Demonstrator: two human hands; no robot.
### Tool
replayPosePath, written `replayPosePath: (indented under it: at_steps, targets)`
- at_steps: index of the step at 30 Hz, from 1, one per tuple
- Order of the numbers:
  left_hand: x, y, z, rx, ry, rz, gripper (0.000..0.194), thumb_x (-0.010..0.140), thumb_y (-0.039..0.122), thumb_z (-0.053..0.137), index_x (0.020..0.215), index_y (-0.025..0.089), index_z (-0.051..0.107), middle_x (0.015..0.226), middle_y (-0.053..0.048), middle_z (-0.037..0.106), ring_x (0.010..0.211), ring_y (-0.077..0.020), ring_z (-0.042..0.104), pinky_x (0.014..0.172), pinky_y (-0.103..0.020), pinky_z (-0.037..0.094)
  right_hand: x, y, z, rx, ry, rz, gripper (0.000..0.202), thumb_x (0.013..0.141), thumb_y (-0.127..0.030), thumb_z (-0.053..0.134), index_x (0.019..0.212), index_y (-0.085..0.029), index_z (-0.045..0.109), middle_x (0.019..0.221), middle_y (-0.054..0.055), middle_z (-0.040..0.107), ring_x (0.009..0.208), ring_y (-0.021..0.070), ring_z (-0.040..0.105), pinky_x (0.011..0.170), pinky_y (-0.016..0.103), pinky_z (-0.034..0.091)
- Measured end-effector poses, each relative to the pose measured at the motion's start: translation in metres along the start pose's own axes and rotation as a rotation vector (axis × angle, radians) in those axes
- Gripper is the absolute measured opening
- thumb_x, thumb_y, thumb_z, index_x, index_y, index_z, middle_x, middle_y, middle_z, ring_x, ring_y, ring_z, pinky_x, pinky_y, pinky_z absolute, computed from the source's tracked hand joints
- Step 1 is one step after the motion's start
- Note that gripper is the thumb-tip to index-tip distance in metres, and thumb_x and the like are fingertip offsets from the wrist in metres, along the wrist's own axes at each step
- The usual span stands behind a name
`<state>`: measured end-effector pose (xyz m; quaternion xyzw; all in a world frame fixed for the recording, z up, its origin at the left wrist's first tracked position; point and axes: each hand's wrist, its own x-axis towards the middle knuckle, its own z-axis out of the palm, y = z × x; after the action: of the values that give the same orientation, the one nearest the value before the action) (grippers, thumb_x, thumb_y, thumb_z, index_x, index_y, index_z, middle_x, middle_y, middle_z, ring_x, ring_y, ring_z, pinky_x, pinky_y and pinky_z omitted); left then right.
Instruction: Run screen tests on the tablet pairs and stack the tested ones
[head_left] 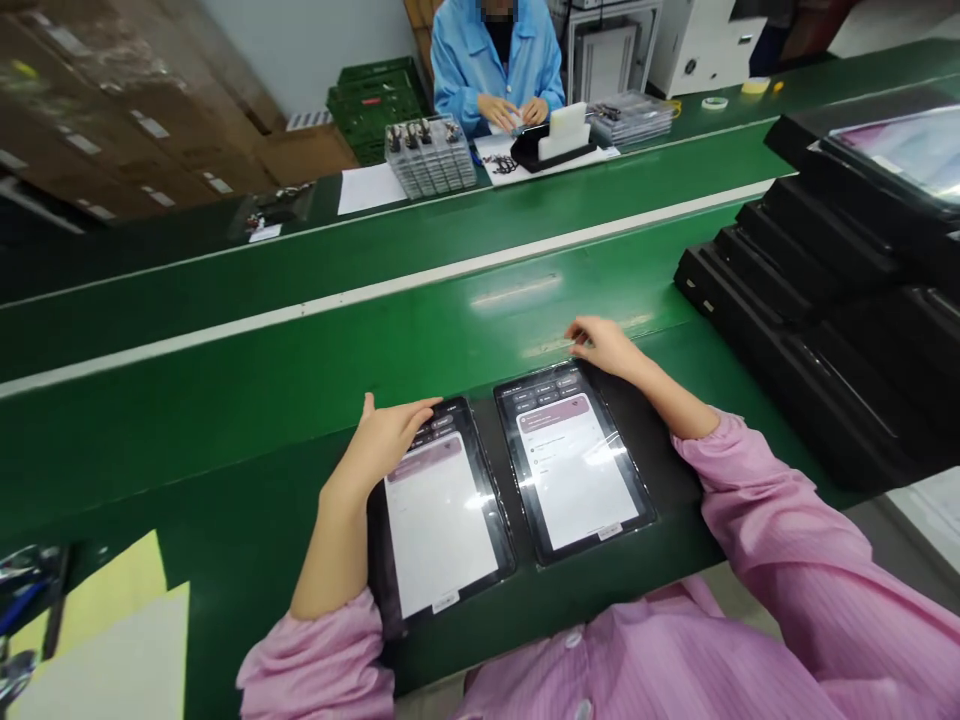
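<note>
Two tablets with lit screens lie side by side on a dark surface at the near edge of the green bench. My left hand (386,437) rests over the upper left corner of the left tablet (442,520), its fingers stretched out and the thumb raised. The right tablet (574,460) shows a mostly white page under a mauve banner. At its top right corner is my right hand (600,345), with the fingers slightly curled and apart, holding nothing. Each tablet has a small label at its bottom edge.
Black trays (810,300) are stacked at the right, with another tablet (907,150) on top. Yellow paper (112,600) and tools lie at the left. Across the green bench (420,330) a person in blue (499,70) works beside stacked clear trays (431,160).
</note>
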<state>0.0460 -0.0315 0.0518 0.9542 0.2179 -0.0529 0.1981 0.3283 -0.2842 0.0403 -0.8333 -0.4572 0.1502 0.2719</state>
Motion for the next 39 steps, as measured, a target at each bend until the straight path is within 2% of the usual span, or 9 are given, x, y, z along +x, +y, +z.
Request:
replayPosePath:
  at_steps: [2, 6, 13, 16, 19, 25, 31, 34, 39]
  targets:
    - [0.0, -0.008, -0.002, 0.017, 0.041, -0.044, 0.063, 0.095, 0.053, 0.019, 0.117, 0.024, 0.071, 0.119, -0.009, 0.073, 0.116, -0.0322, 0.065, 0.118, -0.065, 0.011, 0.0, 0.002, -0.004, -0.104, 0.151, 0.041, 0.012, 0.092, -0.025, 0.058, 0.097, -0.017, 0.064, 0.106, 0.013, 0.066, 0.098, 0.0266, 0.061, 0.084, 0.033, 0.044]
    - [0.001, -0.02, -0.009, 0.074, 0.005, -0.195, 0.072, 0.093, 0.056, 0.013, 0.098, 0.02, 0.075, 0.118, -0.012, 0.073, 0.116, -0.0325, 0.065, 0.102, -0.046, 0.048, 0.001, 0.008, -0.003, -0.011, -0.065, 0.122, 0.047, 0.102, -0.046, 0.036, 0.08, -0.017, 0.066, 0.081, 0.01, 0.068, 0.085, 0.025, 0.064, 0.079, 0.03, 0.044]
    - [-0.007, -0.008, -0.013, 0.125, -0.043, -0.276, 0.076, 0.092, 0.062, 0.014, 0.094, 0.017, 0.076, 0.115, -0.015, 0.073, 0.114, -0.0355, 0.065, 0.095, -0.043, 0.05, -0.015, 0.013, 0.011, 0.051, -0.067, 0.12, 0.072, 0.094, -0.07, 0.021, 0.085, -0.016, 0.068, 0.096, 0.013, 0.07, 0.101, 0.0316, 0.063, 0.089, 0.037, 0.045]
    - [-0.017, 0.004, -0.014, 0.107, -0.085, -0.205, 0.073, 0.091, 0.067, 0.02, 0.103, 0.02, 0.074, 0.119, -0.012, 0.072, 0.116, -0.0349, 0.064, 0.104, -0.047, 0.044, -0.041, 0.019, 0.007, 0.147, -0.096, 0.022, 0.074, 0.086, -0.076, 0.04, 0.12, -0.015, 0.061, 0.114, 0.016, 0.067, 0.111, 0.033, 0.061, 0.096, 0.041, 0.046]
    - [-0.027, 0.019, -0.015, 0.083, -0.157, -0.133, 0.075, 0.089, 0.068, 0.03, 0.14, 0.018, 0.051, 0.138, -0.015, 0.06, 0.129, -0.0365, 0.054, 0.116, -0.065, 0.016, -0.071, 0.022, 0.004, 0.161, -0.206, -0.084, 0.099, 0.074, -0.072, 0.066, 0.15, -0.018, 0.031, 0.144, 0.018, 0.048, 0.131, 0.037, 0.048, 0.111, 0.051, 0.035]
    - [-0.035, 0.041, -0.01, 0.08, -0.297, 0.128, 0.111, 0.071, 0.071, 0.064, 0.158, 0.025, 0.013, 0.161, -0.018, 0.027, 0.148, -0.0414, 0.022, 0.11, -0.075, -0.011, -0.096, 0.013, 0.012, 0.034, -0.229, -0.181, 0.118, 0.074, -0.061, 0.074, 0.157, -0.023, 0.001, 0.16, 0.018, 0.021, 0.148, 0.041, 0.016, 0.118, 0.063, -0.001]
    - [-0.035, 0.035, -0.005, 0.088, -0.326, 0.217, 0.119, 0.071, 0.063, 0.072, 0.158, 0.028, -0.001, 0.164, -0.018, 0.018, 0.15, -0.0442, 0.012, 0.108, -0.076, -0.012, -0.093, 0.017, 0.01, 0.097, -0.231, -0.163, 0.118, 0.073, -0.065, 0.074, 0.157, -0.025, 0.003, 0.16, 0.018, 0.022, 0.148, 0.0408, 0.016, 0.118, 0.064, -0.001]
    - [-0.035, 0.033, -0.002, 0.1, -0.302, 0.23, 0.121, 0.069, 0.063, 0.073, 0.158, 0.028, -0.002, 0.162, -0.021, 0.022, 0.149, -0.0445, 0.014, 0.108, -0.076, -0.012, -0.092, 0.023, 0.008, 0.29, -0.233, -0.117, 0.113, 0.074, -0.071, 0.07, 0.155, -0.025, 0.006, 0.158, 0.02, 0.028, 0.147, 0.038, 0.022, 0.118, 0.062, 0.012]
    - [-0.037, 0.036, 0.001, 0.132, -0.299, 0.208, 0.122, 0.069, 0.061, 0.074, 0.158, 0.023, -0.001, 0.159, -0.025, 0.024, 0.149, -0.0442, 0.015, 0.109, -0.076, -0.01, -0.092, 0.03, 0.012, 0.415, -0.023, -0.073, 0.068, 0.089, -0.059, 0.055, 0.145, -0.029, 0.032, 0.15, 0.013, 0.043, 0.142, 0.0313, 0.036, 0.116, 0.053, 0.029]
